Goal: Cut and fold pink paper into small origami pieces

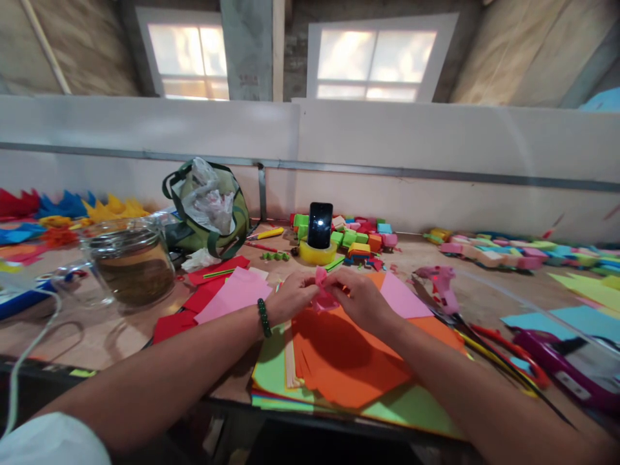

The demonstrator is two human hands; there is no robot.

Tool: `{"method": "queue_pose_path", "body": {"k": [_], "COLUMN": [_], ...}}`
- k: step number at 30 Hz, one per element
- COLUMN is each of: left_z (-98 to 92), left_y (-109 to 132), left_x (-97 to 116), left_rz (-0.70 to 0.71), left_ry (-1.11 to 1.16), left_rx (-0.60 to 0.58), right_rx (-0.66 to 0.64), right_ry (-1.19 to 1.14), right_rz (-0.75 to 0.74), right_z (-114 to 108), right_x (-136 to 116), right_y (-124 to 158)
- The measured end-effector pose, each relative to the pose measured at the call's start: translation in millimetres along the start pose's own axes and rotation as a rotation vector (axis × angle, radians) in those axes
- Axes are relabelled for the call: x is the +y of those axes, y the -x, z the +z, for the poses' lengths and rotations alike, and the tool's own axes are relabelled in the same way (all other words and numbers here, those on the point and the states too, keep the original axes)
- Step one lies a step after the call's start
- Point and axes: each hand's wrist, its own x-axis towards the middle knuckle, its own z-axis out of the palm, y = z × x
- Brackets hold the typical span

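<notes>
A small piece of folded pink paper is pinched between my two hands above the paper stack. My left hand, with a green bead bracelet on the wrist, grips its left side. From the right, my right hand closes its fingertips on the same piece. The paper's exact shape is partly hidden by my fingers. Below lie orange sheets on top of light green sheets. Flat pink sheets and red paper lie left of my left hand.
A phone stands in a yellow tape roll, with folded paper pieces behind. At left are a glass jug and a green bag. At right lie a pink glue gun, scissors and a purple device.
</notes>
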Motion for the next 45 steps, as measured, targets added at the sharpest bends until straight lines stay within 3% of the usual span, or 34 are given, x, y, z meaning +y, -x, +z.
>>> {"method": "queue_pose_path", "body": {"k": [12,28,34,45], "left_z": [-0.9,-2.3,-2.4,-0.3], "left_y": [2,3,7,4], "left_x": [5,5,9,3], "left_rz": [0.047,0.245,0.362,0.406], "left_ry": [-0.072,-0.299,-0.352,-0.256], "left_rx": [0.007,0.175,0.087,0.067], "right_rx": [0.095,0.212,0.243,0.249], "right_ry": [-0.057,-0.111,-0.022,0.081], "right_rz": [0.018,0.137,0.059,-0.032], "right_z": [7,0,0,-1], "right_x": [3,-6,-4,-9], "right_y": [1,0,4,6]}}
